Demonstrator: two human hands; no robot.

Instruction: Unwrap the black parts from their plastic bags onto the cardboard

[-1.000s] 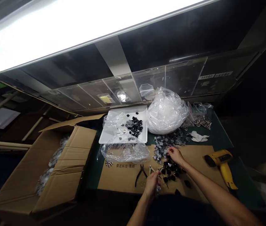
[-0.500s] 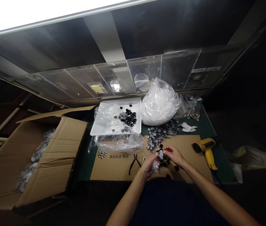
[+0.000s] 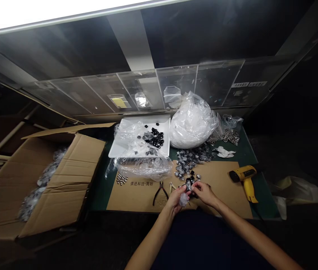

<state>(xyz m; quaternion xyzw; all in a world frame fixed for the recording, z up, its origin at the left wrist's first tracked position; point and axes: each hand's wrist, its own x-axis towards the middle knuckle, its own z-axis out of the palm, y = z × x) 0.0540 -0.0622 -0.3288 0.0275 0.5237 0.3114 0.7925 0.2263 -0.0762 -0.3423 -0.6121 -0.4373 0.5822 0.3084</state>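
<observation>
Over the near edge of the cardboard sheet [image 3: 144, 198] my two hands almost meet. My left hand [image 3: 175, 200] is closed around crumpled clear plastic bags [image 3: 183, 200]. A small dark piece in shiny plastic [image 3: 188, 186] sits at its fingertips. From the other side, my right hand [image 3: 204, 194] pinches at that piece; what lies between its fingers is too small to make out. Loose black square parts [image 3: 192, 173] lie around and beneath the hands. Just beyond them is a heap of small plastic-wrapped parts [image 3: 187, 160].
Pliers [image 3: 161, 193] lie left of my hands, near steel balls [image 3: 122, 179]. A white tray [image 3: 116, 148] holds black parts. Behind stand a big plastic bag [image 3: 191, 122] and a bag of metal pieces [image 3: 230, 135]. A yellow heat gun [image 3: 247, 182] lies right, an open carton [image 3: 63, 187] left.
My right hand has come down and slightly left, its fingers closer to the left hand. A square part with a light face now shows beyond the hands. The view has shifted slightly.
</observation>
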